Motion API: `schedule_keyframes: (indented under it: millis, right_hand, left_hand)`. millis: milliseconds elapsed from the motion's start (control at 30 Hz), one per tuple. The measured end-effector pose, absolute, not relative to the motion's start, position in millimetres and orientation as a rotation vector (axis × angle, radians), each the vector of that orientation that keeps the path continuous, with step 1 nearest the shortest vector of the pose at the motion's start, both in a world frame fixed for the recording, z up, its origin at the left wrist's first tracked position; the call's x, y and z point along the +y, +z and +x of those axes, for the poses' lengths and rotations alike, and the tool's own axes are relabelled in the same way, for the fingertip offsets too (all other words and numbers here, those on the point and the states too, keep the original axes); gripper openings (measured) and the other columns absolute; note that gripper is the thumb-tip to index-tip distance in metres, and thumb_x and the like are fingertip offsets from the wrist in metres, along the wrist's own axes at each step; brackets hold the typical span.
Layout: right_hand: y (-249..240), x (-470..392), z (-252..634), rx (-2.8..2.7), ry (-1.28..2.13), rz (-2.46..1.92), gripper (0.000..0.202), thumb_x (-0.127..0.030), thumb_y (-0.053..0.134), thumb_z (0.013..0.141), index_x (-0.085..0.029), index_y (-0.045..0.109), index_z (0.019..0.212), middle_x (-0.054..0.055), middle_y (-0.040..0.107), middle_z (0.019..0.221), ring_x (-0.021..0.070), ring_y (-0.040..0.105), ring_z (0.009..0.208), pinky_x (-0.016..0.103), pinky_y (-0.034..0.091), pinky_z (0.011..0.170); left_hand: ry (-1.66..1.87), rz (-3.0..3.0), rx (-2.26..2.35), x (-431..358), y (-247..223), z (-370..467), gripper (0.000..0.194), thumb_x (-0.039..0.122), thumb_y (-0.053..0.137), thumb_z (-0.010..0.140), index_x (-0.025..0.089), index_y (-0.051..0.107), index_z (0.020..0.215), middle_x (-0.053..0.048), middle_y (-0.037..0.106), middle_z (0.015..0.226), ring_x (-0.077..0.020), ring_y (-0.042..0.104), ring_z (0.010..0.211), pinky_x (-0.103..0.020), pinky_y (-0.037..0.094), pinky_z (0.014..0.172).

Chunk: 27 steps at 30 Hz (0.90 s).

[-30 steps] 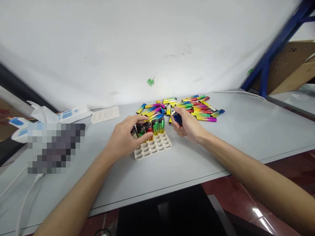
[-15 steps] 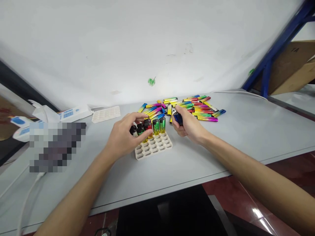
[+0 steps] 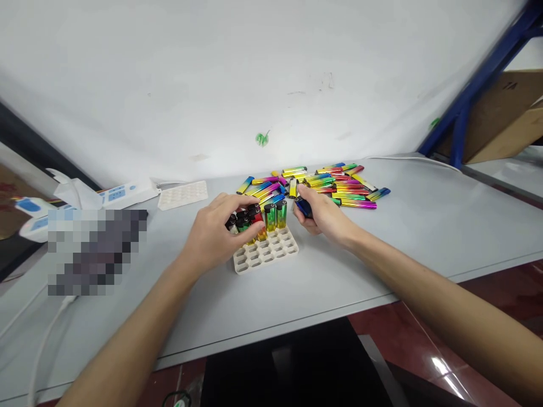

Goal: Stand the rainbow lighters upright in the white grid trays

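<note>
A cream tray with rows of slots (image 3: 267, 254) lies on the grey table, several colourful lighters upright in its back part. My left hand (image 3: 218, 229) curls round the lighters at the tray's left, thumb and fingers on a red lighter (image 3: 256, 217). Two green-yellow lighters (image 3: 275, 216) stand to the right of it, untouched. My right hand (image 3: 320, 213) is closed around a dark blue lighter (image 3: 304, 208), just right of the tray. Behind both hands lies a loose pile of shiny multicoloured lighters (image 3: 350, 185).
Another cream tray (image 3: 183, 195) lies at the back left. Left of it are a white power strip (image 3: 127, 193) and a blurred dark object (image 3: 99, 251) with a white cable (image 3: 48, 328). A blue metal frame (image 3: 460, 133) and cardboard boxes (image 3: 504, 116) are at the right.
My right hand has shifted slightly left with the blue lighter, which is now tilted more. My left hand stays almost where it was on the lighters.
</note>
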State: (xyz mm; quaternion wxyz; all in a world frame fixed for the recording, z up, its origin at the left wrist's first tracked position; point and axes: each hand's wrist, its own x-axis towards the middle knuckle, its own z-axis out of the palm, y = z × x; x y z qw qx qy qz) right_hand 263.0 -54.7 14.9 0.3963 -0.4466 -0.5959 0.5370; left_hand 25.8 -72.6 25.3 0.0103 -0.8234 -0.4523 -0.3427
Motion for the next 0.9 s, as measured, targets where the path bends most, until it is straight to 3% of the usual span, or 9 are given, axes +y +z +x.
schedule_keyframes:
  millis: [200, 333, 433, 500, 633, 767, 900]
  right_hand:
    - [15.5, -56.9, 263.0, -1.503, 1.36, -1.097, 0.062, -0.072, 0.036, 0.095, -0.02, 0.052, 0.064, -0.005, 0.029, 0.05, 0.0091, 0.023, 0.043, 0.025, 0.019, 0.041]
    - [16.9, -57.6, 262.0, -1.475, 1.303, -1.003, 0.053, -0.065, 0.037, 0.098, -0.02, 0.059, 0.082, -0.003, 0.042, 0.063, 0.0104, 0.038, 0.051, 0.025, 0.031, 0.047]
    - [21.2, -59.3, 262.9, -1.549, 1.2, -0.948, 0.04, -0.057, 0.044, 0.099, -0.02, 0.06, 0.089, -0.001, 0.053, 0.075, 0.0121, 0.049, 0.064, 0.027, 0.042, 0.061]
    - [24.6, -60.8, 264.9, -1.644, 1.089, -0.953, 0.035, -0.054, 0.054, 0.096, -0.02, 0.06, 0.087, 0.0, 0.056, 0.08, 0.0123, 0.05, 0.07, 0.028, 0.043, 0.067]
    - [26.9, -62.2, 268.9, -1.744, 0.99, -0.906, 0.032, -0.049, 0.069, 0.088, -0.019, 0.062, 0.082, 0.001, 0.059, 0.084, 0.012, 0.05, 0.072, 0.029, 0.043, 0.067]
    - [20.8, -62.6, 266.9, -1.777, 0.913, -0.858, 0.028, -0.043, 0.074, 0.086, -0.02, 0.066, 0.099, 0.001, 0.063, 0.085, 0.0122, 0.054, 0.07, 0.029, 0.047, 0.064]
    - [11.1, -64.6, 260.0, -1.972, 0.646, -0.827, 0.027, -0.038, 0.074, 0.086, -0.021, 0.064, 0.104, 0.003, 0.069, 0.095, 0.0145, 0.064, 0.075, 0.032, 0.056, 0.072]
  left_hand:
    - [-1.048, -2.568, -1.4, -72.1, 25.0, 25.0, 0.034, 0.036, 0.073, 0.084, 0.025, 0.066, 0.116, -0.002, 0.075, 0.103, -0.0185, 0.067, 0.083, -0.031, 0.056, 0.073]
    - [-1.035, -2.566, -1.4, -72.0, 24.9, 24.8, 0.035, 0.038, 0.073, 0.084, 0.025, 0.067, 0.115, -0.002, 0.074, 0.103, -0.0189, 0.067, 0.083, -0.031, 0.055, 0.074]
    - [-1.023, -2.557, -1.368, -71.6, 24.7, 24.3, 0.035, 0.036, 0.072, 0.085, 0.024, 0.066, 0.117, -0.002, 0.074, 0.102, -0.0191, 0.067, 0.085, -0.031, 0.055, 0.075]
    - [-1.013, -2.563, -1.331, -71.4, 24.5, 24.1, 0.036, 0.035, 0.071, 0.086, 0.024, 0.066, 0.12, -0.003, 0.074, 0.102, -0.0191, 0.068, 0.086, -0.031, 0.054, 0.075]
    - [-0.986, -2.543, -1.319, -71.4, 24.1, 24.4, 0.037, 0.038, 0.07, 0.086, 0.025, 0.066, 0.121, -0.003, 0.075, 0.1, -0.021, 0.067, 0.087, -0.033, 0.055, 0.074]
    - [-0.961, -2.515, -1.282, -71.0, 22.7, 25.6, 0.032, 0.041, 0.068, 0.088, 0.024, 0.068, 0.115, -0.004, 0.075, 0.095, -0.023, 0.067, 0.089, -0.035, 0.054, 0.077]
    - [-0.918, -2.573, -1.272, -70.9, 20.9, 26.5, 0.032, 0.038, 0.068, 0.088, 0.024, 0.068, 0.116, -0.005, 0.075, 0.099, -0.023, 0.068, 0.092, -0.035, 0.054, 0.08]
